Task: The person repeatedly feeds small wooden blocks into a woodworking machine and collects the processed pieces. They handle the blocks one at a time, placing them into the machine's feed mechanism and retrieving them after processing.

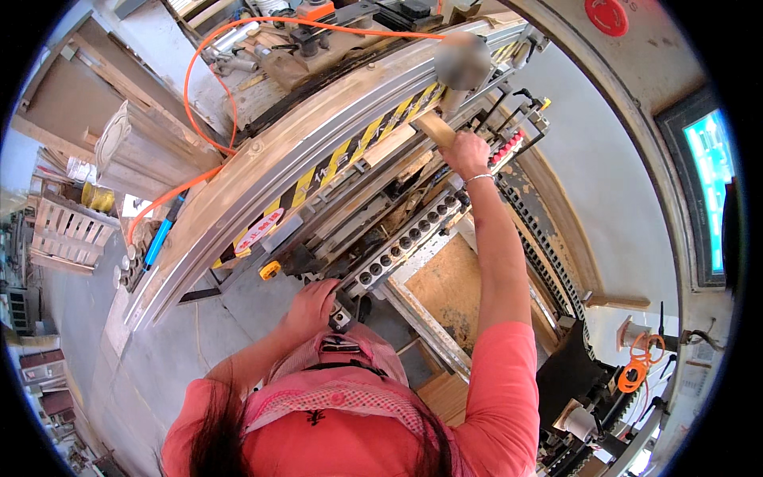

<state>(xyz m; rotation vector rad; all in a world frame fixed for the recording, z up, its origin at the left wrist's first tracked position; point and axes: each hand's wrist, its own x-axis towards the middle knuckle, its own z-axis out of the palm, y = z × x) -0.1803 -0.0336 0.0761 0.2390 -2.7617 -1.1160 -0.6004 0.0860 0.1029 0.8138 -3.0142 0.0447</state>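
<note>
My right hand (466,154) reaches far forward over the machine, its fingers closed round a short, pale wooden piece (435,128). The piece points away to the left, towards the yellow-and-black striped beam (350,149). Close to my body, my left hand (310,307) is curled at the near end of a metal rail, beside a small metal block (340,318). Its fingertips are partly hidden, so what they grip does not show. Between my hands runs a row of round black knobs (403,242) along the rail.
A long curved-looking wooden and metal bench (203,203) crosses ahead, with an orange hose (187,71) over it. A blurred round shape (462,61) stands beyond my right hand. A lit screen (710,191) and red button (606,16) are right; a pallet (71,230) lies left.
</note>
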